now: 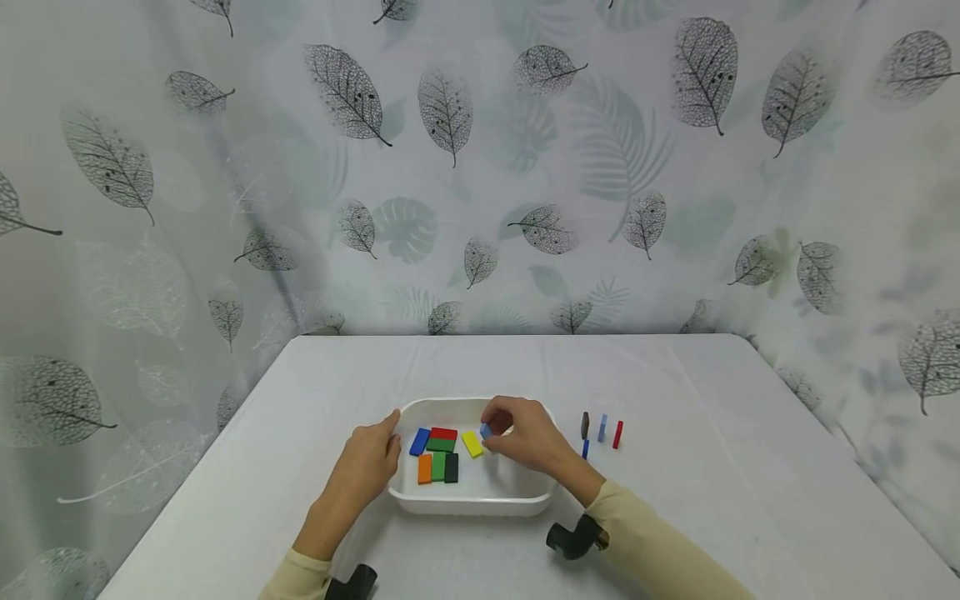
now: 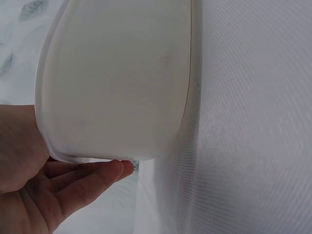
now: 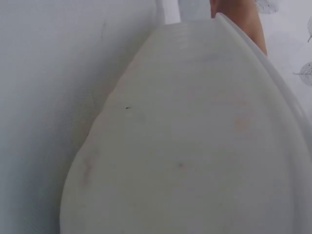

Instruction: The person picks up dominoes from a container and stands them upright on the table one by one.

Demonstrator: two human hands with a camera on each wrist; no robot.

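A white tray [image 1: 468,505] stands on the table, with several flat coloured blocks inside. My left hand [image 1: 362,465] grips its left rim; in the left wrist view the fingers [image 2: 92,187] lie along the outer wall. Over the tray's right half, my right hand [image 1: 527,433] pinches a light blue block [image 1: 486,431] between thumb and fingers. Close to it lies a yellow block [image 1: 472,443]. Further left are blue [image 1: 420,442], red [image 1: 443,433], green [image 1: 441,445], orange [image 1: 425,468] and black [image 1: 452,468] blocks. The tray's wall hides the right hand's grip in the right wrist view.
Right of the tray, on the white table [image 1: 697,467], are a dark block [image 1: 585,425], a light blue block [image 1: 602,428], a red block [image 1: 618,434] and a dark blue block [image 1: 586,449] partly hidden by the right wrist. A leaf-patterned curtain [image 1: 495,167] surrounds the table's back and sides.
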